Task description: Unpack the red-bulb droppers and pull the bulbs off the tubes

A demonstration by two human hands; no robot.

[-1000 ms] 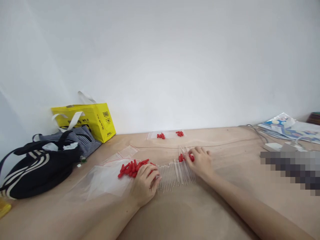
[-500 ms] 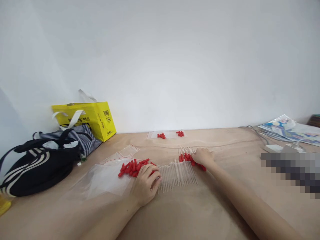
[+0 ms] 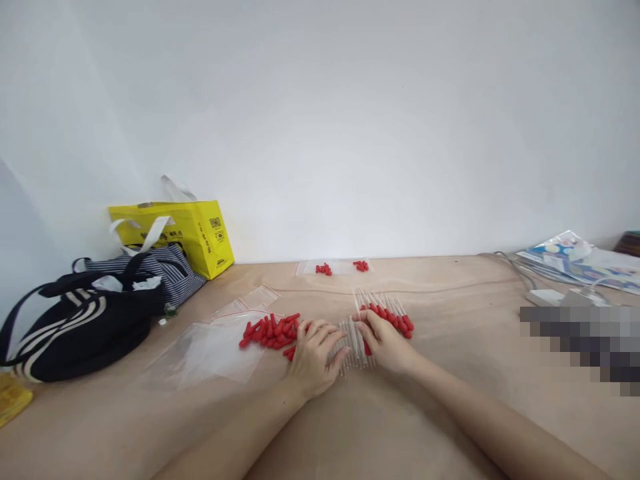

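Several thin clear glass tubes (image 3: 353,350) lie side by side in a row on the table. My left hand (image 3: 317,353) is curled over the row's left part, fingers bent and thumb alongside; anything inside them is hidden. My right hand (image 3: 383,340) is closed at the row's right end around a red rubber bulb (image 3: 367,348), which shows partly beneath the fingers. Beyond it, glass droppers with red bulbs (image 3: 395,319) lie fanned out, tubes pointing away. Left of my left hand is a loose pile of red rubber bulbs (image 3: 270,331).
Clear zip bags (image 3: 215,357) lie left of the pile. Near the wall, another clear bag (image 3: 341,268) holds red-bulbed pieces. A black bag (image 3: 85,333) and a yellow bag (image 3: 215,240) stand at left. Printed packets (image 3: 575,260) and a white adapter (image 3: 547,298) lie at right.
My right hand has come back toward me and left from the fanned droppers to the tube row. My left hand has shifted right, from the bulb pile onto the tubes.
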